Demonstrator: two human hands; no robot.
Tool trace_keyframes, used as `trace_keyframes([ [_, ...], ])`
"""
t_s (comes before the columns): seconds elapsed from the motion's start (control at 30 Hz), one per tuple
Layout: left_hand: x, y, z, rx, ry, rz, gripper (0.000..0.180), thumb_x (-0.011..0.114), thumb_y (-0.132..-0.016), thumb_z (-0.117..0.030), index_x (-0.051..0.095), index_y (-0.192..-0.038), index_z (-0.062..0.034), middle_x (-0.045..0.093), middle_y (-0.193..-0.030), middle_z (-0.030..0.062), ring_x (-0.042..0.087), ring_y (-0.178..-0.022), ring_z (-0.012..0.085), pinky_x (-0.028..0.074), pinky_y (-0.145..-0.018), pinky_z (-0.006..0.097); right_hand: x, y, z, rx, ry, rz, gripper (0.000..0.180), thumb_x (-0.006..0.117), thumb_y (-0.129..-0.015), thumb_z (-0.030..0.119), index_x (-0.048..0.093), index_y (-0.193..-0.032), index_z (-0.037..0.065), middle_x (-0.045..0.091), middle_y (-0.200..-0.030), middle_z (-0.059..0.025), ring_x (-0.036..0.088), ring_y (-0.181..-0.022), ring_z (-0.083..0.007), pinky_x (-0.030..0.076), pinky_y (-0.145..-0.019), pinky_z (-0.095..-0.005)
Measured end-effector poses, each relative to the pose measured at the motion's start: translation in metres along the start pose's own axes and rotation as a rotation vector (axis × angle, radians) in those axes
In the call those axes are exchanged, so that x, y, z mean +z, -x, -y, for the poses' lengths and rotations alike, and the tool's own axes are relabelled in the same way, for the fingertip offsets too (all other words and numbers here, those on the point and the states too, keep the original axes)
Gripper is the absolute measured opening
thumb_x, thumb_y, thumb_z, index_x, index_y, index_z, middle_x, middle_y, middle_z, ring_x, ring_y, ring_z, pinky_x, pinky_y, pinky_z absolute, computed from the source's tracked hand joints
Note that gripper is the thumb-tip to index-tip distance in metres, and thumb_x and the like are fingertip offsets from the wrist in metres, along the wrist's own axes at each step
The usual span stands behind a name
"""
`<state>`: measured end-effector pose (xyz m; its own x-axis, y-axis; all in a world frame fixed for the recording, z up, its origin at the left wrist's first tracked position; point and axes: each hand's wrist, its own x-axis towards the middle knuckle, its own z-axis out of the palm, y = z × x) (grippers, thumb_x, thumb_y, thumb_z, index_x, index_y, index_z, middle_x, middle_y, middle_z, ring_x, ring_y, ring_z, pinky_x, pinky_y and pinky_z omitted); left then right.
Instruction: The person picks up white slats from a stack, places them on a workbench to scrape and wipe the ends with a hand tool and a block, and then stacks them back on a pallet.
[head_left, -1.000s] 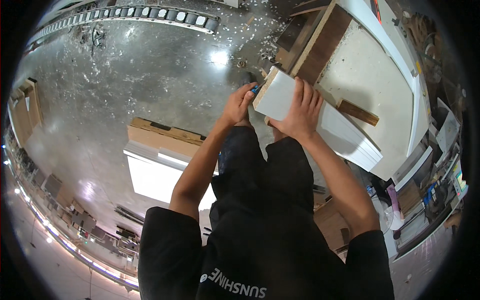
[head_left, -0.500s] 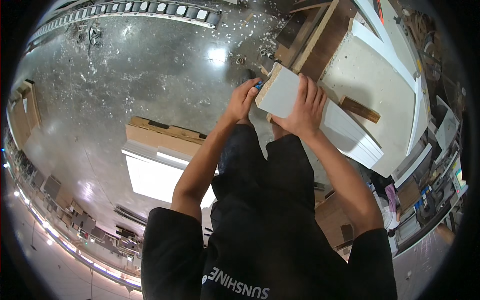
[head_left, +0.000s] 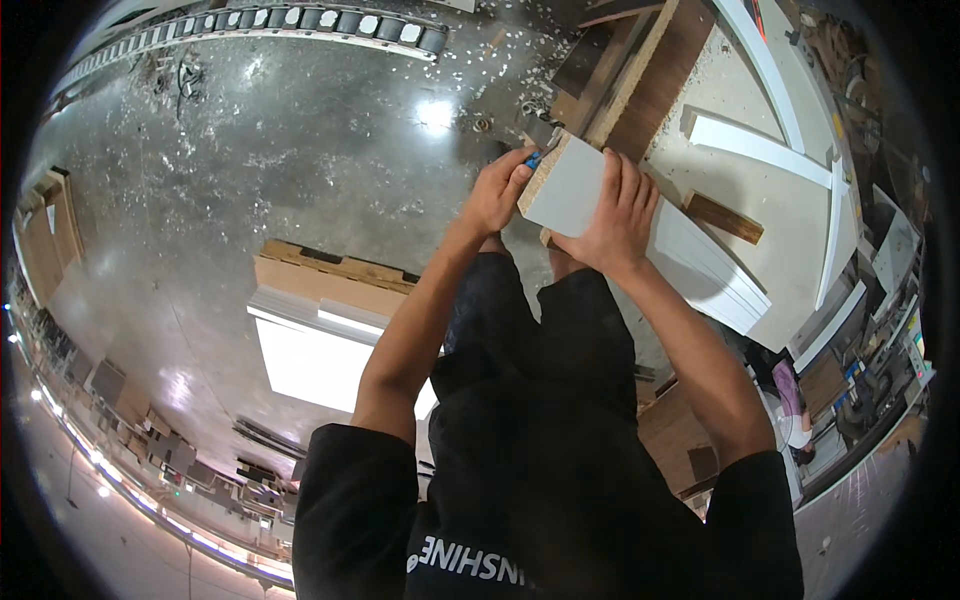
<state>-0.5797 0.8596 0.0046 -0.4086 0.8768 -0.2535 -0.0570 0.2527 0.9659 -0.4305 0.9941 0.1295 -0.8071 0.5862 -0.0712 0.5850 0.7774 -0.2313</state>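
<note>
A stack of long white boards [head_left: 690,262] lies slantwise in front of me, its raw chipboard end toward my left hand. My left hand [head_left: 497,193] is closed round a small blue-handled cutter, probably a utility knife [head_left: 534,160]. Its thin tip meets the chipboard edge near the far corner of the stack. My right hand [head_left: 622,218] rests across the top board with fingers over the far edge and thumb at the near edge, gripping it. The fingers' undersides are hidden.
Beneath the stack is a pale worktable [head_left: 715,170] with a brown wood block [head_left: 722,217] and a white strip [head_left: 745,142]. A pile of white panels [head_left: 310,355] stands left of my legs. A roller conveyor [head_left: 300,18] runs along the far left, and scraps litter the floor.
My left hand and the cutter have slid slightly away from me along the chipboard edge. On the worktable, one white strip has swung nearer to the boards. My right hand keeps its hold.
</note>
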Motion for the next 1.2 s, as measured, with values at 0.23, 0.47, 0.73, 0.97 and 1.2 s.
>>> trace_keyframes([
  [0.23,0.003,-0.024,0.004,0.081,0.012,-0.031,0.051,0.047,-0.113,-0.044,0.065,-0.134,-0.0012,0.071,-0.121,0.0241,0.068,-0.115,0.0439,0.053,-0.097,0.044,-0.003,0.000,0.003,0.012,-0.019,-0.007,0.120,0.093,-0.055,0.046,0.039,-0.151,-0.001,0.050,-0.138,-0.0193,0.050,-0.127,-0.0400,0.039,-0.108,-0.0562],
  [0.47,0.005,-0.013,0.003,0.062,0.020,-0.028,0.041,0.052,-0.112,-0.033,0.066,-0.133,0.0003,0.071,-0.121,0.0250,0.068,-0.115,0.0444,0.053,-0.099,0.044,0.000,0.005,0.000,0.025,-0.029,0.017,0.121,0.093,-0.054,0.044,0.038,-0.151,-0.002,0.050,-0.139,-0.0189,0.050,-0.128,-0.0394,0.039,-0.109,-0.0558],
  [0.73,0.001,-0.060,0.011,0.045,-0.105,-0.031,0.044,0.052,-0.112,-0.036,0.065,-0.134,0.0004,0.071,-0.123,0.0259,0.069,-0.114,0.0426,0.053,-0.099,0.042,-0.001,0.003,0.000,0.032,-0.040,0.029,0.123,0.093,-0.054,0.044,0.037,-0.153,-0.002,0.049,-0.144,-0.0196,0.047,-0.133,-0.0404,0.036,-0.114,-0.0575],
  [0.97,-0.035,-0.017,0.054,-0.101,0.064,-0.115,0.041,0.050,-0.114,-0.037,0.064,-0.126,-0.0006,0.066,-0.102,0.0087,0.062,-0.092,0.0228,0.049,-0.083,0.036,-0.001,0.003,0.004,0.073,-0.116,0.060,0.130,0.094,-0.057,0.048,0.030,-0.160,0.001,0.046,-0.148,-0.0211,0.045,-0.137,-0.0452,0.034,-0.117,-0.0604],
  [1.2,-0.066,0.025,-0.022,-0.142,0.019,-0.255,0.029,0.050,-0.115,-0.031,0.061,-0.119,-0.0047,0.051,-0.088,-0.0013,0.046,-0.079,0.0098,0.040,-0.071,0.028,-0.009,0.016,-0.008,0.085,-0.165,0.084,0.127,0.092,-0.060,0.052,0.036,-0.159,-0.004,0.045,-0.154,-0.0228,0.044,-0.144,-0.0402,0.030,-0.124,-0.0598],
])
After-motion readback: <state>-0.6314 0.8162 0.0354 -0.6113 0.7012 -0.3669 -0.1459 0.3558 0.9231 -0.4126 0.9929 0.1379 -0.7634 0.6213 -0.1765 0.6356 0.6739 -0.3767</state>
